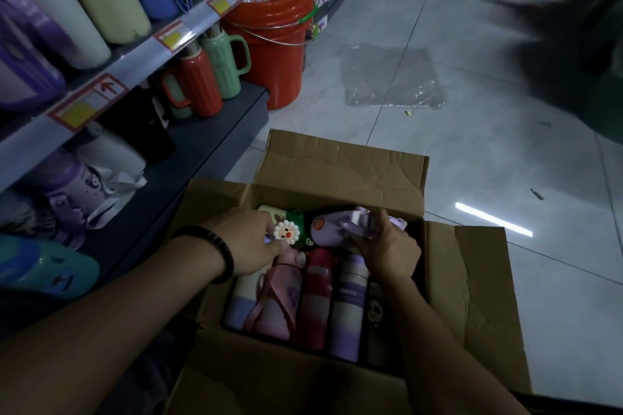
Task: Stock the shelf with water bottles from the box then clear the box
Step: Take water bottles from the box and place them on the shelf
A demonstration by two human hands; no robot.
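At far left I see the shelf point(141, 54), tall bottles point(111, 10) crowding its upper tier and red-and-yellow tags point(87, 101) fixed along its rail. On the dark lower board a red flask point(199, 84) and a green flask point(224, 64) stand upright side by side. A bucket point(273, 44) sits on the tiled floor point(472, 162) just past the shelf's end. The box point(340, 168) stands open on the floor beside the shelf, flaps spread and the far flap raised. The left hand point(249, 242), a dark band point(215, 253) at its wrist, reaches into the box's far left corner. Its fingers and thumb pinch the top of the flower bottle point(286, 232), which lies at the far end. Just right of that lies the lilac bottle point(323, 229), with the right hand point(387, 249) curled round its lid end. I cannot tell whether it is lifted or resting. Beneath both hands five more lie side by side along the box bottom: the cream bottle point(242, 300), pink bottle point(279, 300), red bottle point(315, 296), white bottle point(350, 300) and, against the right wall, the panda bottle point(376, 313). A clear bag point(387, 77) lies flat on the floor beyond the box, well apart from it. A dark blurred shape point(573, 44) fills the upper right, and I cannot make it out.
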